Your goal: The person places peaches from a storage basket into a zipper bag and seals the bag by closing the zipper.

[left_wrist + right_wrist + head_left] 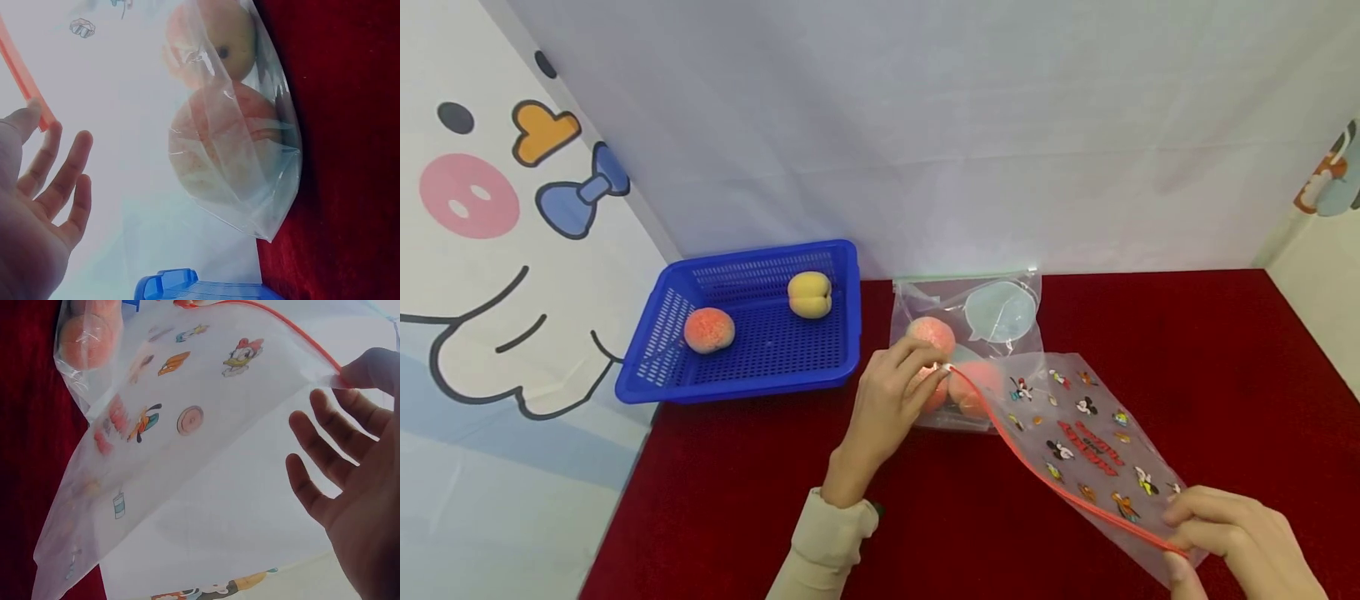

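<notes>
Between my hands hangs a translucent zipper bag (1075,442) with cartoon prints and a red zip edge. My left hand (891,392) pinches one end of that edge, near the white slider. At the other end, my right hand (1232,533) pinches the corner between thumb and fingers, as the right wrist view also shows. Behind it lies a clear plastic bag (917,292) holding several peaches (931,333); the printed bag partly covers it. In the left wrist view two peaches (228,140) show through the clear plastic, apart from the left hand.
A blue basket (737,386) stands at the left with a reddish peach (709,330) and a yellow peach (809,295) in it. Dark red cloth (760,483) covers the table. A white curtain (925,125) rises behind, and a cartoon-printed sheet (497,292) hangs at the left.
</notes>
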